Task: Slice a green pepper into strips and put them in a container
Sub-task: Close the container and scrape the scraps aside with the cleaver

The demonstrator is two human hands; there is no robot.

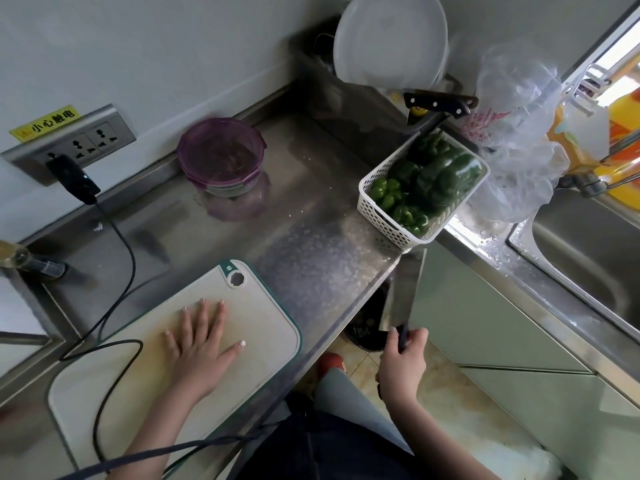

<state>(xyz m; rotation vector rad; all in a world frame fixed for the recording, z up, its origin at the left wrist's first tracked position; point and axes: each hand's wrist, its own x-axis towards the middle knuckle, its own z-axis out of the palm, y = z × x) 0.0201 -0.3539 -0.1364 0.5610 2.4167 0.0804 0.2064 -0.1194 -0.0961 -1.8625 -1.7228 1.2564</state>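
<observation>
Steel cleaver (403,294) gripped in right hand (401,363), left hand (199,344) flat, fingers spread, on bare board (270,327) (lower left); next, fetch a pepper (440,174).

Two knives, one big (403,292) and one with a black handle (437,102); one cutting board (263,327); one white basket (391,223) of several green peppers (433,178); one purple bowl (221,157); two hands, left (201,344) and right (403,365).

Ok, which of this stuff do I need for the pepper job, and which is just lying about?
Needed: peppers in the white basket; cleaver held in right hand; board under left hand; purple container.

Lying about: second knife, plastic bag, white lid, black cable.
</observation>
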